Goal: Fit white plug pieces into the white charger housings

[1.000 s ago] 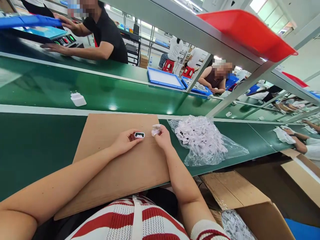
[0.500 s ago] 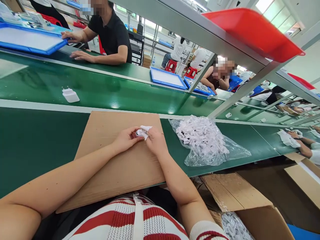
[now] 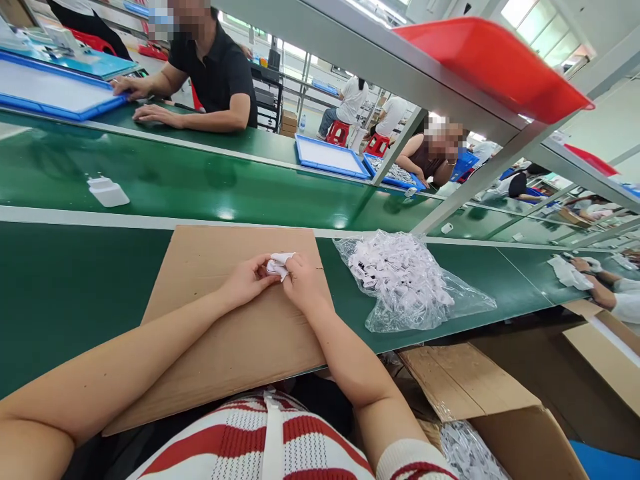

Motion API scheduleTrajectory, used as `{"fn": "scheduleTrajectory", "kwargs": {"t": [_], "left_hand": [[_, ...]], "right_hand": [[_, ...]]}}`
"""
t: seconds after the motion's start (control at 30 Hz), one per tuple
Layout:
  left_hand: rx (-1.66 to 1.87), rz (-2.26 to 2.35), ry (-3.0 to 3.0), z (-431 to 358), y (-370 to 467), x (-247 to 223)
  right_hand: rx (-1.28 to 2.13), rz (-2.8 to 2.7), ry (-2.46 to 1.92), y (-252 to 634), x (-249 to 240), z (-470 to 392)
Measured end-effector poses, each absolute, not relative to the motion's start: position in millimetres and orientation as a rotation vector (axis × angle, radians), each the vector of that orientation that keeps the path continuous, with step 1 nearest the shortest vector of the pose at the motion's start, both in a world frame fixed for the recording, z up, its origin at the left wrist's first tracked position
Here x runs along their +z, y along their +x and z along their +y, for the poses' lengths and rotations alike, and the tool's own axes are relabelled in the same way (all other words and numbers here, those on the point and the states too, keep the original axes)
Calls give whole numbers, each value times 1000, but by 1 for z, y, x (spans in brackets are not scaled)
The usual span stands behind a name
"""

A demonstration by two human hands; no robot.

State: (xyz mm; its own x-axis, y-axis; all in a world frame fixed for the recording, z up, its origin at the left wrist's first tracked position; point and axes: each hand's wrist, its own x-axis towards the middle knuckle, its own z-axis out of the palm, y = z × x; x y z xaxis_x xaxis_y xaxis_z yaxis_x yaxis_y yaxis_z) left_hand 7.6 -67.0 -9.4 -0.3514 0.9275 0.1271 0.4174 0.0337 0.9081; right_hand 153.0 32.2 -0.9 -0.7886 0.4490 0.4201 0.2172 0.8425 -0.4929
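Observation:
Over the upper part of a flat cardboard sheet, both hands meet around a small white piece. My left hand has its fingers closed on the piece's left side. From the right, my right hand pinches the same piece, and a white cloth-like bit shows above its fingers. The fingers hide much of the piece, so its exact form is unclear. Right of the cardboard lies a clear plastic bag full of small white parts.
Beyond the cardboard, a green conveyor carries a white plug-like adapter. A metal shelf frame with a red tray hangs overhead. Opened cardboard boxes stand lower right. Across sits a person in black.
The white adapter has moved left along the conveyor. The white piece between my hands has turned slightly, and its dark-edged round part no longer shows clearly. The view has shifted a little.

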Motion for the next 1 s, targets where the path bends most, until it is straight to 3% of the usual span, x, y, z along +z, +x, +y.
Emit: {"fn": "scheduleTrajectory", "kwargs": {"t": [0.4, 0.67, 1.0], "left_hand": [[1279, 1823, 1415, -67, 6, -11], [839, 2142, 1654, -72, 9, 6], [741, 2293, 1407, -39, -9, 41]], "right_hand": [[616, -2506, -504, 151, 10, 27], [648, -2423, -528, 149, 9, 30], [702, -2079, -506, 162, -16, 35]]}}
